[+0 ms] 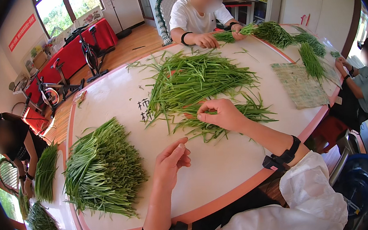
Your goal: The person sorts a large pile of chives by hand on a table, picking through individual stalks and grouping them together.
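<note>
My left hand [171, 161] is over the bare near part of the table, palm side inward, fingers loosely bent and slightly apart. Nothing shows in it. My right hand [223, 114] reaches over a small loose heap of long green chive-like stalks [241, 114]. Its thumb and forefinger are pinched together at the heap's left end; how many stalks they grip is hidden. Behind that lies a bigger tangled heap of stalks [202, 77]. To the left of my left hand, a thick pile of stalks [105, 169] lies lined up, bushy tips toward me.
Across the white, pink-edged table [159, 226], a person [201, 13] handles stalks. Another person [16, 149] works at the left, a third [362, 75] at the right. A greenish woven mat [298, 84] lies right of the heaps. A blue tub [358, 178] stands at lower right.
</note>
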A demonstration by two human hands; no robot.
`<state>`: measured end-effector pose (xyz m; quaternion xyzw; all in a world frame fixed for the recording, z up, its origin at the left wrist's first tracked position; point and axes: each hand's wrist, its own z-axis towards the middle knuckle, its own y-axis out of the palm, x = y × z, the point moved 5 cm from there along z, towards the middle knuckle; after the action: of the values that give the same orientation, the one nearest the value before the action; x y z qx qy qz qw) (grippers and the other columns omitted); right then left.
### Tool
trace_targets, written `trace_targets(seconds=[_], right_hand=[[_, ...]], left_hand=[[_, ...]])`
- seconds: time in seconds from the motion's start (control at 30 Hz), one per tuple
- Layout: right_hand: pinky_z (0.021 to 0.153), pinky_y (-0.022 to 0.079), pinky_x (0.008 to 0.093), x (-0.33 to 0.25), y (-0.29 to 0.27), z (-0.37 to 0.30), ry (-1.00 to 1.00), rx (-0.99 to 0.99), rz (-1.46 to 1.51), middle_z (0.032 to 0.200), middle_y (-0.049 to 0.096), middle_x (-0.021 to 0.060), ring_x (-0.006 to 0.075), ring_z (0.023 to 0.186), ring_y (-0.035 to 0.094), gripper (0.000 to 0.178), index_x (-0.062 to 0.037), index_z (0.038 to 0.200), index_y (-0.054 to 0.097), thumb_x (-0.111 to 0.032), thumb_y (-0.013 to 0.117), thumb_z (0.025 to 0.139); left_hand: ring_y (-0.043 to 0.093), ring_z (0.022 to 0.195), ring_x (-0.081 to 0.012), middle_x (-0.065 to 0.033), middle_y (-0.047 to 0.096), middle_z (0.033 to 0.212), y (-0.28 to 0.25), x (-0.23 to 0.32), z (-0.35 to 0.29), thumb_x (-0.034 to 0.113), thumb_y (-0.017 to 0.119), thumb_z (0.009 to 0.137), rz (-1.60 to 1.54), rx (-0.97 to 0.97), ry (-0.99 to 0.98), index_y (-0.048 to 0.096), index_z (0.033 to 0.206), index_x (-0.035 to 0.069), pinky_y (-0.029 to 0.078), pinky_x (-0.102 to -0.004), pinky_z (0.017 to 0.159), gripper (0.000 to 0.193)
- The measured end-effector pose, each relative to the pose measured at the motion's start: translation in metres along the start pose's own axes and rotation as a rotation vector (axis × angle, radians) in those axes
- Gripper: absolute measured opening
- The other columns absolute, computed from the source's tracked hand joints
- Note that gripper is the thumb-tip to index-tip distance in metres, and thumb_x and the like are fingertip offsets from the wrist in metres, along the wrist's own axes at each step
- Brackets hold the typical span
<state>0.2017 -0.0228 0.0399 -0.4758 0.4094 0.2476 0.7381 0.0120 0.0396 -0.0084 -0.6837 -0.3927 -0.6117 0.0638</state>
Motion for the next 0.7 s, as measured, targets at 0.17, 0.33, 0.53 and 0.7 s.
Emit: trace_targets(seconds=[0.17,0.33,0.53,0.7], right_hand=[[0.061,0.044,0.0239,-0.002,0.037,0.000,0.042,-0.215,0.353,0.073,0.062,0.0039,0.0091,0.068,0.056,0.021,-0.0021,0.088,0.062,-0.019,0.065,0.077],[0.062,0.044,0.0226,-0.020,0.062,-0.011,0.000,-0.320,0.117,0.075,0.062,0.0036,0.0079,0.070,0.057,0.021,-0.0033,0.093,0.061,-0.020,0.063,0.081],[0.053,0.040,0.0215,-0.018,0.035,-0.032,0.239,-0.525,0.050,0.060,0.060,0.0008,0.0069,0.053,0.053,0.026,-0.0045,0.087,0.063,-0.030,0.057,0.083],[0.053,0.042,0.0229,0.027,-0.032,-0.067,0.315,-0.335,0.117,0.061,0.058,0.0025,0.0071,0.056,0.053,0.025,0.0011,0.087,0.064,-0.023,0.057,0.085]], left_hand=[[0.053,0.066,-0.0091,-0.0021,0.056,0.080,-0.001,0.004,-0.002,0.024,0.053,0.089,-0.046,0.105,0.056,0.050,0.118,0.000,0.045,-0.0255,0.058,0.038],[0.053,0.067,-0.0088,-0.0019,0.055,0.081,-0.011,0.000,0.005,0.023,0.055,0.088,-0.011,0.158,0.079,0.051,0.116,0.000,0.044,-0.0242,0.058,0.037],[0.056,0.071,-0.0112,-0.0034,0.058,0.083,-0.027,0.013,0.000,0.021,0.053,0.088,-0.189,0.330,0.197,0.054,0.108,0.001,0.046,-0.0242,0.060,0.028],[0.058,0.073,-0.0130,-0.0048,0.059,0.083,-0.027,0.012,0.001,0.020,0.052,0.089,-0.229,0.292,0.166,0.055,0.104,0.001,0.047,-0.0238,0.060,0.024]])
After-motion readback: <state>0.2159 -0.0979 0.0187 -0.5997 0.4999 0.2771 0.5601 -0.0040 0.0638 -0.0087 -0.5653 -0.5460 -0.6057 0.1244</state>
